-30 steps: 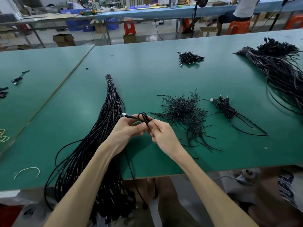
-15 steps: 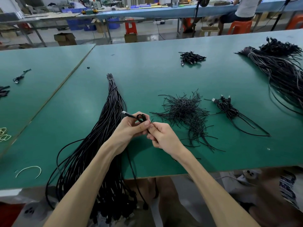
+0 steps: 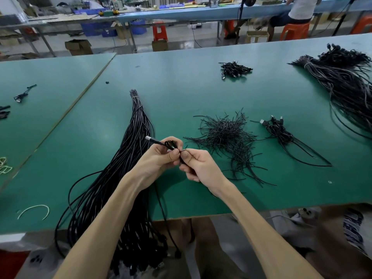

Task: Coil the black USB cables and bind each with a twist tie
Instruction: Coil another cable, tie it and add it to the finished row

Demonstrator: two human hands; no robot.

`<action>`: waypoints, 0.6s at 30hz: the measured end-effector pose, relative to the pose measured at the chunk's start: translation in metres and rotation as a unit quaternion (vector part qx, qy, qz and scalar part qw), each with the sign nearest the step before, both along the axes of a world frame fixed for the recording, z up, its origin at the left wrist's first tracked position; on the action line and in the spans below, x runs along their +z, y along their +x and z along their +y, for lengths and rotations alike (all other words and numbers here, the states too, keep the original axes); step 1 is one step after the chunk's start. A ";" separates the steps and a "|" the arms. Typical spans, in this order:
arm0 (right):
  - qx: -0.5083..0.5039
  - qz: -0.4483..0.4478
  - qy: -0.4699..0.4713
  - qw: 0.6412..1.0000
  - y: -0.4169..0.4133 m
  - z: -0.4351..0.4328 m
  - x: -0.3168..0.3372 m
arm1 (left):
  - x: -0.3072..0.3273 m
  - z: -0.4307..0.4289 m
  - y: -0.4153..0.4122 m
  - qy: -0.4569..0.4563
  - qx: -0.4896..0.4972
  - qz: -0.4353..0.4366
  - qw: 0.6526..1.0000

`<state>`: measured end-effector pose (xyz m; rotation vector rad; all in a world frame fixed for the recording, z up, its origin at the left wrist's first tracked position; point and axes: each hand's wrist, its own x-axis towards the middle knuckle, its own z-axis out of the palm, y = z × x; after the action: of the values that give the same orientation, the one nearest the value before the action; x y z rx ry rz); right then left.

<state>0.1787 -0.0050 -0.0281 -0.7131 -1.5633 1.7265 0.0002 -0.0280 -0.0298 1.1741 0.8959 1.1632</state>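
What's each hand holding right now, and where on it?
Left hand pinches the coiled cable at the coil's near side, plug free. Right hand pinches the twist tie close to the coil.

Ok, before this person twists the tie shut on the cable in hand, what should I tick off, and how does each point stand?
1. Coil secured: left hand grips the coiled cable. Ok.
2. Connector free: USB plug sticks out up-left, clear of the fingers. Ok.
3. Tie in hand: right hand pinches a thin twist tie beside the coil. Ok.
4. Tie wrapped fully round the coil: hidden by thumbs. Cannot tell.
5. Whole cable length gathered into the coil: cannot tell.
6. Spare ties nearby: tie pile lies on the table, right of the hands. Ok.
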 end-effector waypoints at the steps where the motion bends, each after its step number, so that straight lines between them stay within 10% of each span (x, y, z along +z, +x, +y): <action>1: -0.008 -0.002 0.001 1.000 -0.001 -0.001 0.000 | 0.001 0.000 0.001 0.001 -0.002 0.002 1.000; 18: -0.117 -0.020 0.029 0.992 -0.004 0.001 -0.007 | 0.010 -0.002 0.011 0.019 -0.005 0.036 0.999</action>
<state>0.1742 -0.0036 -0.0354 -0.8700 -1.4847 1.4983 0.0108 -0.0301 -0.0202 1.2569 0.9241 1.1411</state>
